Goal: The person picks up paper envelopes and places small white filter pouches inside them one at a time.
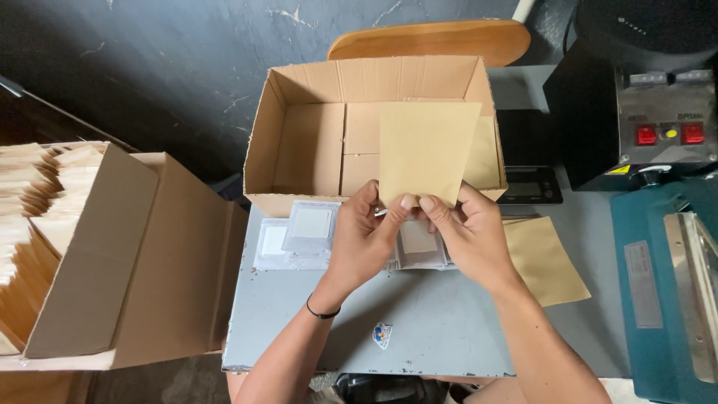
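- Right now I see my left hand (364,239) and right hand (465,236) both pinching the brown envelope's (426,153) bottom edge, upright before the open box (299,142).
- Such shallow grips could let it slip onto the packets (310,224) beneath.

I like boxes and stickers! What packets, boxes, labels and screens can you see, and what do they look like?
Kraft envelope: tan, flat, held by both hands.
Open cardboard box: brown, behind the hands.
Clear pouches: white inserts, on grey table.
Screen: dark, right of box.
Warning label: yellow, on black machine.
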